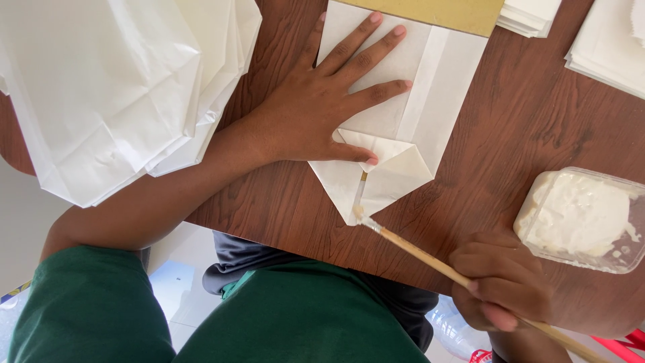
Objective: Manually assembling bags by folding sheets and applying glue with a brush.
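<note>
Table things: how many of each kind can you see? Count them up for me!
Hands: 2, the left hand flat on the folded white paper bag, the right hand holding the brush
Folded white paper bag under the hand: 1
Brush: 1
Tub of white paste: 1
Piles of white paper: 3, big pile, small stack, corner stack
Total: 8

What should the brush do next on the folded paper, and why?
Probably sweep the brush tip a little further along the folded flap of the white paper bag. The tip, held by the right hand, already touches the flap's edge, the left hand presses the bag flat on the table, and the tub of white paste sits close by.
</note>
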